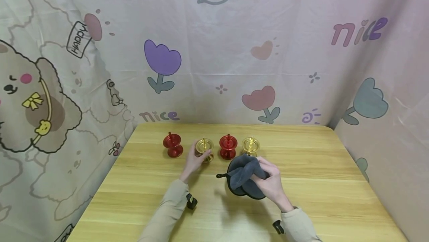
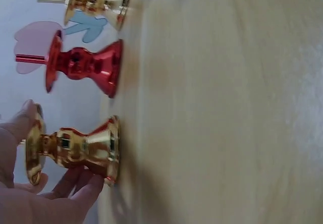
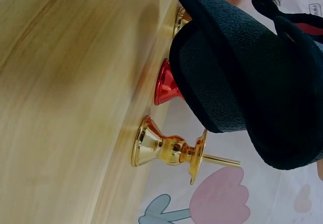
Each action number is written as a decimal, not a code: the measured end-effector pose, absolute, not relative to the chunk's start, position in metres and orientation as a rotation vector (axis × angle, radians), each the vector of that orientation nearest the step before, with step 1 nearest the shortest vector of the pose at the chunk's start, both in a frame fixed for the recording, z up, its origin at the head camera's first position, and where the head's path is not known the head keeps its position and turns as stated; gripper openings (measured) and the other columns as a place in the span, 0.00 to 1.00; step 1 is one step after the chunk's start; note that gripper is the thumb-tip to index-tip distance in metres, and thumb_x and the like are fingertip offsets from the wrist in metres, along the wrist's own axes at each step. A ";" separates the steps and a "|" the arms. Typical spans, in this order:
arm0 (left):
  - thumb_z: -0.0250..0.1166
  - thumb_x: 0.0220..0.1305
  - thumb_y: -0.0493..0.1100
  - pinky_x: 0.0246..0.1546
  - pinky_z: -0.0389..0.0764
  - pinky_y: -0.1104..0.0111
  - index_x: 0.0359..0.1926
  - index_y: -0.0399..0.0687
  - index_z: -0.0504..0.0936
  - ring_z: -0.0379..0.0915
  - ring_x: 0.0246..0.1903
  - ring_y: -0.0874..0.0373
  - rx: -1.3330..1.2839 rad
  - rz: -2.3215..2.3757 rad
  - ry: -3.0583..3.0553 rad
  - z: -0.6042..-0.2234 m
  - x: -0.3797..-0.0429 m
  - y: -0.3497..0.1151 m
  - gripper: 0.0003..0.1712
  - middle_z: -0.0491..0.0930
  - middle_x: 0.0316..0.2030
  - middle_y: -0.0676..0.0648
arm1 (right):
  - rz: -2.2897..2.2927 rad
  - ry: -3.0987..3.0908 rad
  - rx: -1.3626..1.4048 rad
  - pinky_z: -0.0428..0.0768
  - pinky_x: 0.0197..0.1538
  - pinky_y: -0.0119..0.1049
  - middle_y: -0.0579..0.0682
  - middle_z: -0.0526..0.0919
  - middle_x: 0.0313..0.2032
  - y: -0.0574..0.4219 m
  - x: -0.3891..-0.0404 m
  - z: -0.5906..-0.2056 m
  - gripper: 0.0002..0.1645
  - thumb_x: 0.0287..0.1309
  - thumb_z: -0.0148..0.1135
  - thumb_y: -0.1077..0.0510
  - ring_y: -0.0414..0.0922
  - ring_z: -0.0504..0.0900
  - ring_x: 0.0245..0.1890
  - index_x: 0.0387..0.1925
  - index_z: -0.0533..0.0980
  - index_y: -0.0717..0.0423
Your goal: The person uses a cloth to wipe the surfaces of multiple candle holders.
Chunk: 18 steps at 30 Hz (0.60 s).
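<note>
In the head view, a left red candle holder (image 1: 174, 152) is seen standing on the worktop (image 1: 318, 160), apart from the left hand (image 1: 193, 164) and to its left. A pale sleeve (image 1: 165, 204) is worn on the left arm, and a black device (image 1: 191, 201) is strapped at the wrist. By the left hand a left gold candle holder (image 1: 204, 146) is gripped, with the fingers partly curled round its side and the thumb laid across the front; its base is seen at the worktop. Just to the right of the left hand, a middle red candle holder (image 1: 228, 143) is found, touched by neither hand.

Between the hands, nearer the right, a dark grey-blue cloth (image 1: 242, 177) with black edging is held raised above the worktop, bunched and folded, its black loop (image 1: 221, 176) pointed toward the left hand. Just beyond the right hand (image 1: 270, 182) and slightly to its left, a right gold candle holder (image 1: 251, 145) is placed upright, its lower part hidden by the cloth in the head view. By the right hand the cloth is pinched between thumb and nearly closed fingers. Behind both hands, a printed backdrop (image 1: 207, 100) is hung.
</note>
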<state>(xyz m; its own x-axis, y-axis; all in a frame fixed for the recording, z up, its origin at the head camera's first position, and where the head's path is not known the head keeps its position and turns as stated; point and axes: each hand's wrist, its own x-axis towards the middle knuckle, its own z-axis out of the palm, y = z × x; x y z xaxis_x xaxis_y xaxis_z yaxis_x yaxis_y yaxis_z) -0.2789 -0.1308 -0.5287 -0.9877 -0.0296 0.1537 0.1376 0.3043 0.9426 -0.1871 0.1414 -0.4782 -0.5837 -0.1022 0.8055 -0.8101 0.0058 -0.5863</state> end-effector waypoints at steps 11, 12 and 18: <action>0.66 0.69 0.46 0.70 0.68 0.45 0.74 0.44 0.59 0.69 0.66 0.36 0.008 -1.796 -2.441 -0.531 -0.289 -0.126 0.39 0.72 0.65 0.30 | 1.626 -1.718 0.958 0.78 0.50 0.25 0.47 0.87 0.41 0.138 -0.183 -0.476 0.24 0.36 0.66 0.85 0.35 0.84 0.45 0.32 0.86 0.59; 0.66 0.69 0.46 0.70 0.67 0.45 0.74 0.44 0.59 0.69 0.66 0.35 0.007 -1.798 -2.439 -0.531 -0.290 -0.126 0.39 0.72 0.65 0.30 | 1.626 -1.723 0.953 0.78 0.50 0.24 0.47 0.87 0.41 0.138 -0.183 -0.476 0.24 0.36 0.66 0.85 0.35 0.84 0.45 0.32 0.86 0.59; 0.65 0.70 0.48 0.73 0.61 0.44 0.78 0.40 0.49 0.62 0.71 0.33 -0.009 -1.809 -2.447 -0.535 -0.292 -0.123 0.47 0.64 0.70 0.27 | 1.639 -1.736 0.934 0.78 0.50 0.24 0.45 0.87 0.41 0.137 -0.181 -0.474 0.24 0.36 0.67 0.85 0.34 0.83 0.45 0.32 0.86 0.59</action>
